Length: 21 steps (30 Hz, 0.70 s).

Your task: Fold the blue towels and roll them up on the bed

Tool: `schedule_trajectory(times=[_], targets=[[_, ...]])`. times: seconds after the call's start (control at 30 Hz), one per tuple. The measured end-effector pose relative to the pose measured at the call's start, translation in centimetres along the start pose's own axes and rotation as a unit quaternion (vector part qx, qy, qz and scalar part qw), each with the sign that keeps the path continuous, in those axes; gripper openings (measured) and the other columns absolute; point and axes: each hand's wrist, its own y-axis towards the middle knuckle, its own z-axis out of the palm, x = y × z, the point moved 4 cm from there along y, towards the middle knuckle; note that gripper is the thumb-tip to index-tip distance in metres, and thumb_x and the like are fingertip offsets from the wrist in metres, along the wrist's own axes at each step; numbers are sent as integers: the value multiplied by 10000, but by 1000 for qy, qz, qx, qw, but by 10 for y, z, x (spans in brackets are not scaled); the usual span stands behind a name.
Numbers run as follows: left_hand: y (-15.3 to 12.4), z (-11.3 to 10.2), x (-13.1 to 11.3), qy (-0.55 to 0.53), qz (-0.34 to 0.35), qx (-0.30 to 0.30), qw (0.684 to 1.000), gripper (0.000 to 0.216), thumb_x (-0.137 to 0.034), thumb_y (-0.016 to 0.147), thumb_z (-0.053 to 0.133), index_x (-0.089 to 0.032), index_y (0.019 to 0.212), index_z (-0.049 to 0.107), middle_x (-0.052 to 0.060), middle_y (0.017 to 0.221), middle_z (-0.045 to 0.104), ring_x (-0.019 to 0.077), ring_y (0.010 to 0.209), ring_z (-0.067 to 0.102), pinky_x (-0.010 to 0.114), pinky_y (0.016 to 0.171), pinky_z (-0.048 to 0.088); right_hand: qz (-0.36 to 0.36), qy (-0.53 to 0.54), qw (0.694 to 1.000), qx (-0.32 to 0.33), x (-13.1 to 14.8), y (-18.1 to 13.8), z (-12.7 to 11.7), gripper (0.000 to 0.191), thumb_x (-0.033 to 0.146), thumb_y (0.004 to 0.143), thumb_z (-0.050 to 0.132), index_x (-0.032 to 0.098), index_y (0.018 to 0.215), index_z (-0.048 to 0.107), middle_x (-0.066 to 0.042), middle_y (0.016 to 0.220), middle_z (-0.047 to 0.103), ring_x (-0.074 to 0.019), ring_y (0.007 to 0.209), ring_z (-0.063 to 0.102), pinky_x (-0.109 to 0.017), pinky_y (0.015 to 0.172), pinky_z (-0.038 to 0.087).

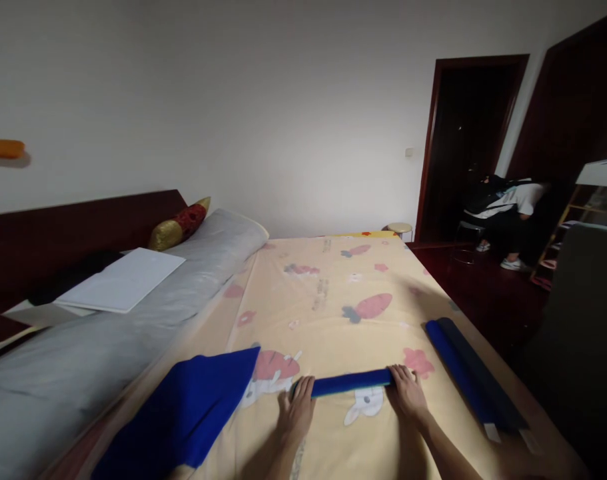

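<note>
A tightly rolled blue cloth [350, 383] lies crosswise on the yellow carrot-print bedsheet [333, 293] in front of me. My left hand [297, 408] rests on its left end with fingers curled over it. On its right end sits my right hand [407, 391], gripping the same way. A loose blue cloth [193, 407] lies spread to the left of my hands. Another long blue and dark roll [470, 380] lies along the bed's right edge.
A grey bolster [133, 320] runs along the dark headboard at left, with a white sheet of paper [120, 280] and a red-gold cushion [180, 223] on it. At the back right a person [503, 207] bends down near a dark doorway.
</note>
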Motion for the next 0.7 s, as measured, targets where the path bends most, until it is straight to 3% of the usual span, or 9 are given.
schedule_trajectory(times=[0.17,0.27,0.37,0.53,0.7], targets=[[-3,-13,20,4,16,16,1000,599,-112,797,405,-333,1349,482,26,1412,539,235,1332,410,515,1082,212,-41,37,998,29,1,-2,-34,377,154,727,494,225,1061,655,-74,1082,697,-255,1038,598,-479,1051,280],[-13,-15,28,-7,4,13,1000,584,-106,796,400,-341,1318,513,17,1393,558,218,1323,427,510,1089,207,-53,78,994,49,-3,-8,-62,244,181,716,510,206,881,687,-45,852,719,-215,829,641,-374,878,427],[-21,-15,26,-56,-1,13,998,568,-98,779,418,-342,1275,548,3,1366,582,201,1319,439,487,1093,228,-71,126,988,56,3,-6,-100,202,238,736,545,198,880,681,-27,797,706,-178,717,629,-279,679,459],[-31,-10,-5,-198,1,29,980,477,-134,779,453,-271,1210,603,46,1278,646,202,1231,524,413,1081,311,-124,224,967,4,52,7,-189,229,292,789,590,204,994,641,-15,885,694,-153,762,617,-251,675,463],[-52,14,-68,-261,-14,58,963,363,-311,765,545,-269,1107,658,56,1149,695,234,1144,569,350,995,427,-231,284,926,-92,128,1,-273,178,277,766,681,216,931,654,-14,857,673,-143,765,597,-254,698,450]])
